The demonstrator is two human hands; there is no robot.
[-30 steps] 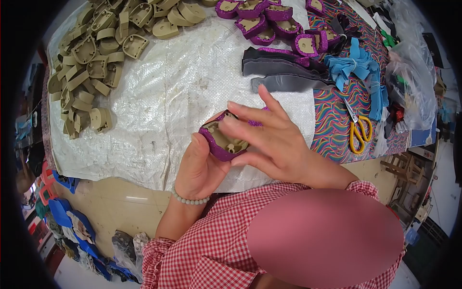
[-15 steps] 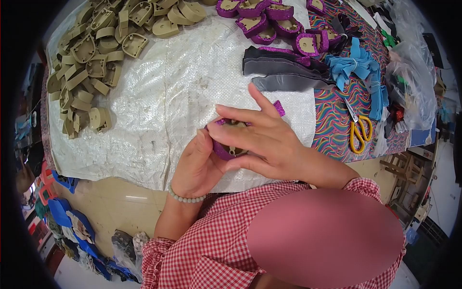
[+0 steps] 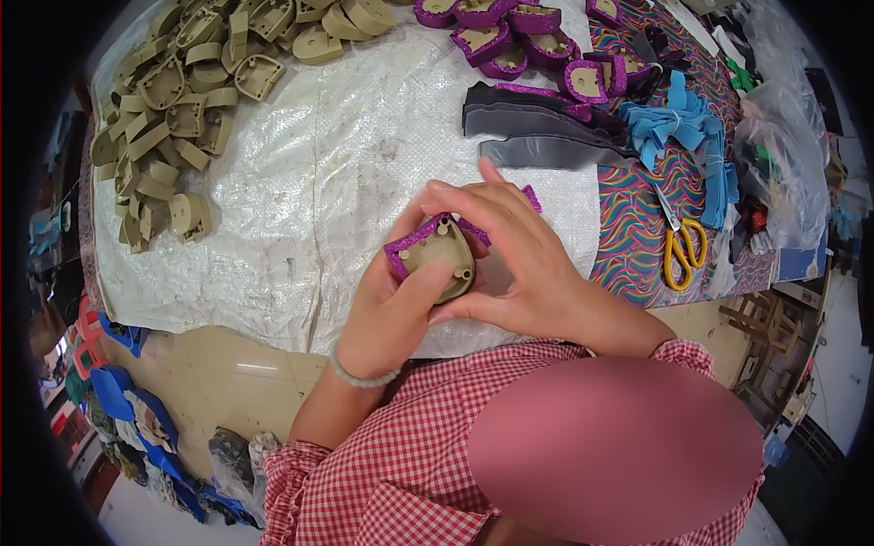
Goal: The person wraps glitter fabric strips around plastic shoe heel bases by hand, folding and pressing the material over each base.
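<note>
A D-shaped tan plastic shoe heel (image 3: 428, 253) is held hollow side up, over the white woven sheet. A purple glitter strip (image 3: 398, 261) runs along its left and upper sides, while the right rim shows bare tan. My left hand (image 3: 387, 314) grips the heel from below and left, its thumb lying over the hollow. My right hand (image 3: 523, 259) curls around the far right side, with its fingers at the loose part of the strip near the upper corner. Those fingertips are partly hidden. A small purple scrap (image 3: 532, 198) lies just beyond my right hand.
Bare tan heels (image 3: 187, 118) are heaped at the far left of the white sheet (image 3: 273, 191). Purple-covered heels (image 3: 546, 45) lie at the back. Dark strips (image 3: 546, 136), blue strips (image 3: 669, 118) and yellow-handled scissors (image 3: 678, 246) are on the right, beside a plastic bag (image 3: 783, 146).
The heel has turned so its hollow faces up more openly. My left thumb has moved over the hollow, and my right fingers have shifted from across it to the far side.
</note>
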